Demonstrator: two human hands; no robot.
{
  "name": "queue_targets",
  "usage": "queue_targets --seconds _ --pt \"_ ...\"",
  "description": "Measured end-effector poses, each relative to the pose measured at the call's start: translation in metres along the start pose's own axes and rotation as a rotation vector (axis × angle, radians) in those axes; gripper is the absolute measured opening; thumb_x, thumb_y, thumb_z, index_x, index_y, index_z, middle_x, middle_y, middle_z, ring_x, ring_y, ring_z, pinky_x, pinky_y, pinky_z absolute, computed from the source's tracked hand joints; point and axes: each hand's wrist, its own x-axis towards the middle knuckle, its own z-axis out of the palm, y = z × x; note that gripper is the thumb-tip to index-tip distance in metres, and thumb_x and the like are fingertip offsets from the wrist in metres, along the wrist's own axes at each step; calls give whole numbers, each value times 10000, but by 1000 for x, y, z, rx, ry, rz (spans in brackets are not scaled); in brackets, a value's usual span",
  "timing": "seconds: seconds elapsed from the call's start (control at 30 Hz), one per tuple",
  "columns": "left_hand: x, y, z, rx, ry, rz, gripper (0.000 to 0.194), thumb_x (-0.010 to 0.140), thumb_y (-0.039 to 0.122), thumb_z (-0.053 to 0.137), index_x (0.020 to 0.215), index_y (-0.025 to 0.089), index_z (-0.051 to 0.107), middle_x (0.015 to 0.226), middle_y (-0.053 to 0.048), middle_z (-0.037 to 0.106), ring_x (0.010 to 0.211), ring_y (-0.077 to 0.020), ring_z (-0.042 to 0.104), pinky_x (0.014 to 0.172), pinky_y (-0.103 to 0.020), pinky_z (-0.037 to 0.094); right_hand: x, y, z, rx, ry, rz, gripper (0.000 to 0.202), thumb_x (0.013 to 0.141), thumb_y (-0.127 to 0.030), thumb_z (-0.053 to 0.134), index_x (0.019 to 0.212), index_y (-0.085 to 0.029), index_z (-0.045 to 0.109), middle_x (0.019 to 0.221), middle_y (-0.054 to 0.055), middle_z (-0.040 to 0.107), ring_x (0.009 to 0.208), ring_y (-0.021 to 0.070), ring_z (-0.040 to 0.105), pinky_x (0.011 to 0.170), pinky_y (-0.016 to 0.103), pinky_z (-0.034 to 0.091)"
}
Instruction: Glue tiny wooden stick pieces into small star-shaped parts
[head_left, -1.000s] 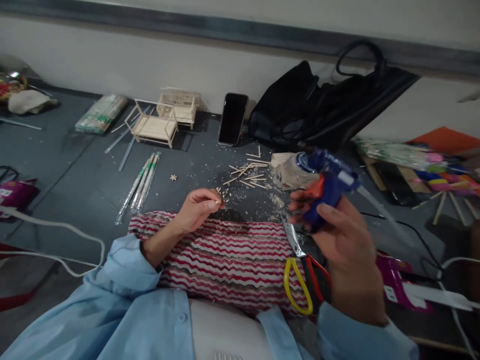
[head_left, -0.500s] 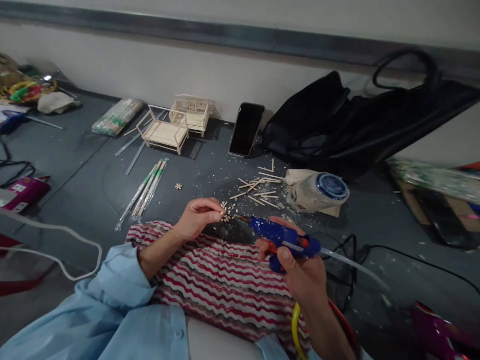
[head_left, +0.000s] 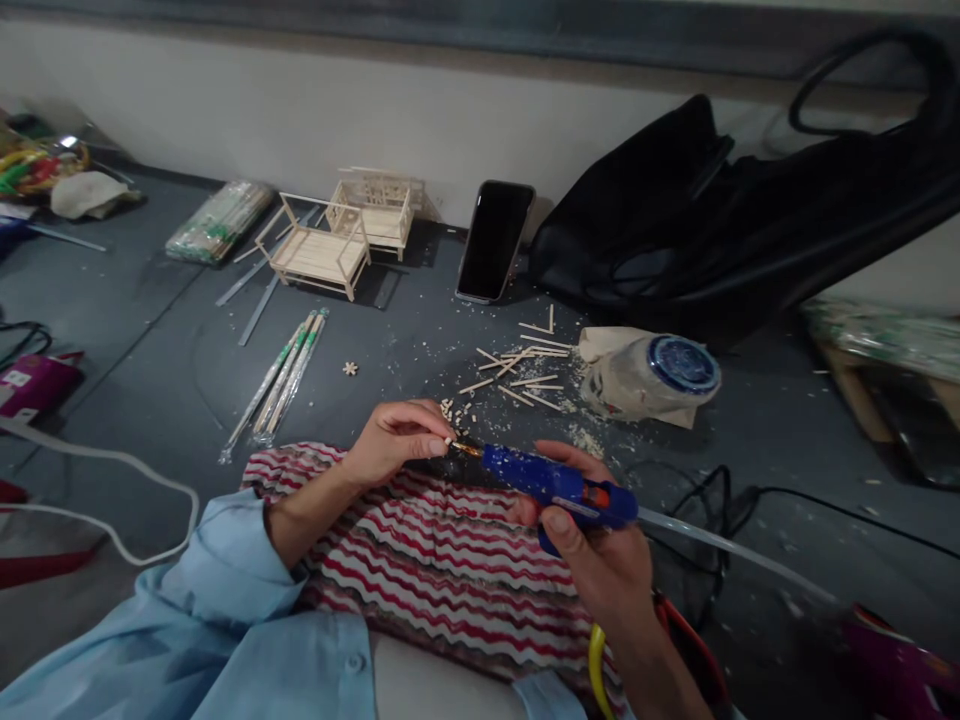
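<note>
My right hand [head_left: 600, 540] is wrapped round a blue hot glue gun [head_left: 559, 485], with a clear glue stick [head_left: 731, 543] trailing out of its back end. The gun's nozzle [head_left: 469, 450] points left. Right at that tip, my left hand [head_left: 397, 440] pinches a tiny piece of wood [head_left: 448, 441] between thumb and finger. Small cut wood bits [head_left: 456, 412] lie just beyond the fingertips. Several thin wooden sticks [head_left: 525, 370] are scattered farther back, and a small flower-shaped wooden piece [head_left: 350, 369] rests on the table to the left.
Two miniature wooden benches [head_left: 319, 255] stand near the wall beside a propped phone [head_left: 495, 240]. A jar with a blue lid [head_left: 660, 375] and a black bag [head_left: 660, 230] are at the right. Wrapped stick bundles [head_left: 281, 380] lie left. A black cable [head_left: 847, 510] crosses the right side.
The glue gun has moved left and its nozzle now meets the tiny piece in my left fingers. My left hand has barely moved. The camera view has shifted slightly.
</note>
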Motion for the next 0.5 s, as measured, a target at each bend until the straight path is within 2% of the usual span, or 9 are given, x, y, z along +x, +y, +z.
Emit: queue_targets --seconds 0.17,0.27,0.5 --pt "0 -3 -1 -26 -39 51 103 727 223 822 826 243 804 760 -35 704 722 -131 606 694 -279 467 -2 4 -3 -15 2 25 544 847 -505 687 1303 -251 532 776 30 714 804 229 728 733 328 596" --pt "1 -4 -2 -22 -39 48 104 718 237 830 819 237 804 760 -39 703 720 -133 607 687 -278 469 -2 6 -3 -12 -2 31 545 849 -510 682 1306 -256 526 823 36 724 785 221 724 745 338 597" --pt "0 -4 -1 -7 -17 19 117 700 286 844 791 225 802 751 -47 699 714 -138 604 688 -286 478 -2 7 -2 28 2 39 509 848 -483 693 1283 -275 529 713 -8 672 724 200 704 755 347 603"
